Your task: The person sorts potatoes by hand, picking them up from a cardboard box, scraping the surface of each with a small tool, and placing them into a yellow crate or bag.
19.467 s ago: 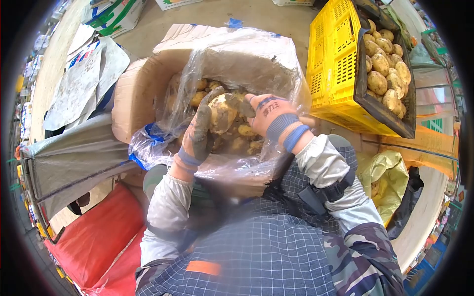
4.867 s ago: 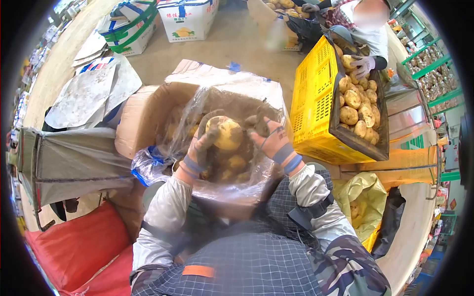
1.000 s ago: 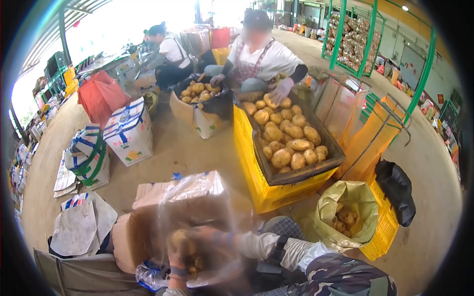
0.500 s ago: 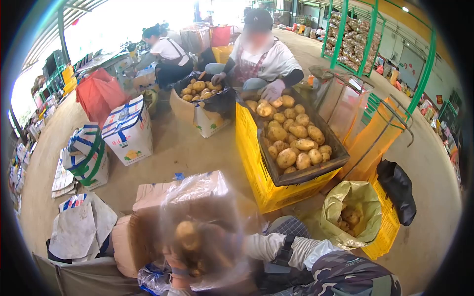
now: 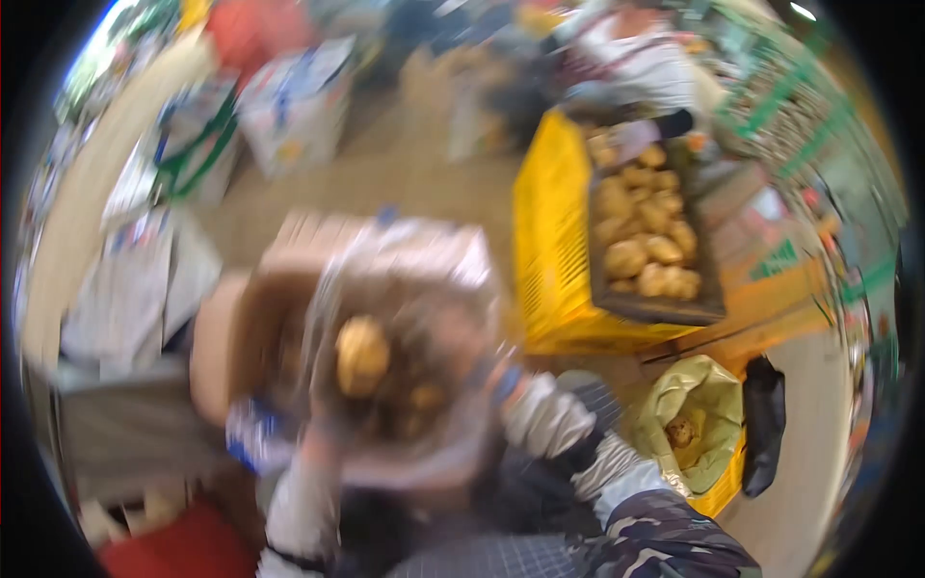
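Observation:
A large potato (image 5: 362,354) shows over the open cardboard box (image 5: 226,337) in front of me. It looks nearer and bigger than the smaller potato (image 5: 426,396) lower inside. My left hand (image 5: 328,419) is at the potato's lower left and appears to grip it, though its fingers are blurred. Over the box's right side is my right hand (image 5: 467,337), too smeared to show its fingers or any hold. Clear plastic lining (image 5: 462,255) hangs over the box's rim around both hands.
A yellow crate (image 5: 549,231) bears a dark tray of potatoes, where a co-worker's gloved hand (image 5: 633,140) rests. Right of me stands a yellowish sack (image 5: 708,385) with potatoes inside. White cartons (image 5: 294,106) and flattened cardboard (image 5: 125,279) lie to the left.
The view has tilted down and turned, so the box and crate appear higher. My right hand, hardly visible before, now shows as a blur over the box's right side.

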Demonstrator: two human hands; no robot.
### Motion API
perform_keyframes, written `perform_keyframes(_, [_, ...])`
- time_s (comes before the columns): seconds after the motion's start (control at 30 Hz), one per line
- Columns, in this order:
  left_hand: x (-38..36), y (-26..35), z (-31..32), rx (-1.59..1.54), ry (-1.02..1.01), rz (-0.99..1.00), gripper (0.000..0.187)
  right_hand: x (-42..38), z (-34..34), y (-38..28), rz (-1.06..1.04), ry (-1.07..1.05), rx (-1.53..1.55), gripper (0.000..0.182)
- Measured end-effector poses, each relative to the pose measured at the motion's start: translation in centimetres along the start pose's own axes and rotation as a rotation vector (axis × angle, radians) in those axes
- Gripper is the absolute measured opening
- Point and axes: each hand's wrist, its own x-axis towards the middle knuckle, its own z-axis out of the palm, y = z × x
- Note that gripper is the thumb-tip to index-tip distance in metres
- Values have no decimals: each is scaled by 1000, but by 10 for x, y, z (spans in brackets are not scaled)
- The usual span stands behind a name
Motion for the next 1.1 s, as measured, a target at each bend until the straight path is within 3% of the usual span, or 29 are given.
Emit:
perform_keyframes(0.03, [-4,6,2,-64,-2,-13,63,1,6,13,-17,-11,127,39])
perform_keyframes(0.07, [-7,3,-7,251,-55,190,63,0,-7,-5,-100,17,-13,35])
perform_keyframes(0.13, [-10,-1,-25,928,64,643,64,10,-13,-35,552,-207,621,38])
perform_keyframes(0.17, [-8,-2,-27,861,94,607,72,15,-16,-48,906,-181,833,44])
perform_keyframes(0.2, [-5,-2,-30,791,125,574,80,14,-11,-49,880,-199,752,46])
perform_keyframes(0.27, [-6,6,-31,1411,101,862,75,8,-8,-47,755,-207,578,49])
perform_keyframes(0.3, [-2,5,-34,1434,140,775,71,4,-7,-44,657,-199,485,49])
perform_keyframes(0.37, [1,0,-35,540,50,473,71,-3,-2,-34,442,-170,269,47])
perform_keyframes(0.43, [1,-2,-36,415,47,441,71,0,2,-36,285,-140,110,43])
perform_keyframes(0.47, [-1,-4,-38,731,82,571,72,0,4,-41,254,-122,69,40])
perform_keyframes(0.53, [-3,-5,-41,707,56,591,73,7,4,-53,217,-135,20,35])
perform_keyframes(0.57, [-3,-6,-42,364,-3,481,74,12,2,-57,212,-168,11,34])
perform_keyframes(0.63, [-2,-6,-43,257,-21,442,74,12,4,-59,199,-198,-17,32])
perform_keyframes(0.8, [-2,2,-45,1454,181,756,71,10,17,-48,182,-151,-77,34])
perform_keyframes(0.9, [5,-6,-72,1534,216,732,71,11,25,-54,156,-175,-97,29])
perform_keyframes(0.97, [15,-12,-91,679,265,352,73,15,28,-57,181,-296,-176,31])
perform_keyframes(1.03, [15,-9,-89,730,261,414,69,15,30,-56,165,-338,-220,31])
perform_keyframes(1.1, [4,-4,-82,1685,186,919,59,11,33,-53,111,-304,-228,31])
